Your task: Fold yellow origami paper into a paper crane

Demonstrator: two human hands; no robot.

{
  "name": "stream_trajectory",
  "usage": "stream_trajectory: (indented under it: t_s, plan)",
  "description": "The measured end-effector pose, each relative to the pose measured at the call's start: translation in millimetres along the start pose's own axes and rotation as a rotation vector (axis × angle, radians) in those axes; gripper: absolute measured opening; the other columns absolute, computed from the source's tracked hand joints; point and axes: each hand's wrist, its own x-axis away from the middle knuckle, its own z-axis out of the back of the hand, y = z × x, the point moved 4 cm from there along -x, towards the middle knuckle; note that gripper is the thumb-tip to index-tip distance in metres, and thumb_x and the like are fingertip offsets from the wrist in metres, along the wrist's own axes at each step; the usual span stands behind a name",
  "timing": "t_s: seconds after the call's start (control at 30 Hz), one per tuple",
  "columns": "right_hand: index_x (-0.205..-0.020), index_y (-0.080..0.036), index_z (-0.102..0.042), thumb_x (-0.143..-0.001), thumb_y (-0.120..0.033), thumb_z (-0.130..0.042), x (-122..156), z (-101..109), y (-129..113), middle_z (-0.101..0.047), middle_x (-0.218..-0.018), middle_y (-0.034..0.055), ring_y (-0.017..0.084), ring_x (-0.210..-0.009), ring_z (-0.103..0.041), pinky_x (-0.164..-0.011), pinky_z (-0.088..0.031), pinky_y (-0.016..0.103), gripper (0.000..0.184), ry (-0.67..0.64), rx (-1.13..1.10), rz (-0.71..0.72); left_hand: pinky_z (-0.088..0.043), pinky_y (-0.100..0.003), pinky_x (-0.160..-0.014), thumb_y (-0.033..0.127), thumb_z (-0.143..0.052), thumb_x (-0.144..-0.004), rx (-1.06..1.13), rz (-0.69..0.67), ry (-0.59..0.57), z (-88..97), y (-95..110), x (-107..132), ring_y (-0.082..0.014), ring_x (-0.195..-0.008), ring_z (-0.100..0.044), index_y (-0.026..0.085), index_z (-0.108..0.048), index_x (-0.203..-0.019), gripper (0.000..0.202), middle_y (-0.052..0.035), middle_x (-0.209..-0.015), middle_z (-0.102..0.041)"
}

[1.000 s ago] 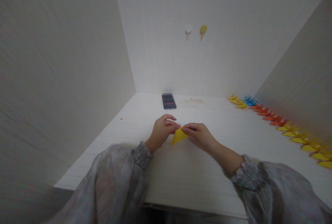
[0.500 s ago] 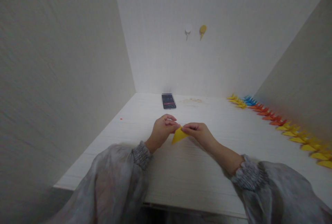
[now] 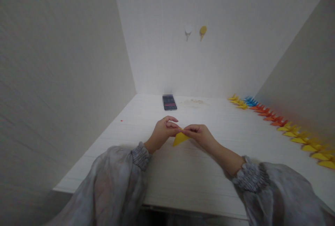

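A folded piece of yellow origami paper [image 3: 179, 138] is held up between both hands above the white table, one pointed corner hanging toward me. My left hand [image 3: 163, 132] pinches its upper edge from the left with thumb and fingertips. From the right, my right hand [image 3: 200, 134] grips the same edge, its thumb close to the left thumb. Fingers hide the paper's top part, so its exact fold cannot be made out.
Along the right wall runs a row of folded paper cranes: yellow cranes [image 3: 303, 140], red-orange cranes [image 3: 272, 117], blue cranes [image 3: 250, 101]. A phone [image 3: 170, 104] lies near the back wall. White hook [image 3: 188, 30] and yellow hook [image 3: 203, 30] hang there. A red scrap [image 3: 121, 120] lies left.
Both hands keep their pinch on the yellow paper, and their fingertips have shifted only slightly. The whole view has moved a little.
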Motion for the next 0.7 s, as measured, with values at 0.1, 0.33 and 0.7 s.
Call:
stream_trajectory:
  t_s: [0.1, 0.33, 0.7]
  plan:
    - [-0.066, -0.015, -0.066, -0.065, -0.033, -0.059, 0.9, 0.1, -3.5, -0.056, -0.056, -0.0002, 0.010, -0.052, -0.045, -0.050, -0.031, 0.023, 0.019, -0.005, 0.052, 0.022, -0.047, -0.023, -0.054, 0.023, -0.070, -0.055, 0.000, 0.002, 0.001, -0.2, 1.1, 0.6, -0.0103, -0.058, -0.057, 0.015, -0.048, -0.087, 0.040, 0.0008, -0.066, -0.061]
    - [-0.064, -0.016, -0.065, -0.065, -0.029, -0.059, 2.8, -1.5, -6.8, -0.056, -0.055, -0.0012, 0.010, -0.051, -0.045, -0.050, -0.032, 0.023, 0.015, -0.008, 0.038, 0.009, -0.045, -0.021, -0.051, 0.019, -0.068, -0.056, -0.006, -0.011, -0.002, -2.0, 4.0, 1.7, -0.0097, -0.054, -0.056, 0.015, -0.046, -0.087, 0.039, 0.0010, -0.063, -0.060]
    - [-0.056, -0.015, -0.064, -0.062, -0.025, -0.059, -0.6, 8.0, 5.2, -0.058, -0.048, -0.0009, 0.011, -0.051, -0.050, -0.061, -0.038, 0.025, 0.012, -0.020, -0.118, -0.084, -0.047, -0.027, -0.056, 0.012, -0.068, -0.052, 0.048, -0.065, 0.209, 11.6, 5.7, 1.1, -0.0124, -0.054, -0.058, 0.017, -0.037, -0.085, 0.046, 0.0013, -0.058, -0.062]
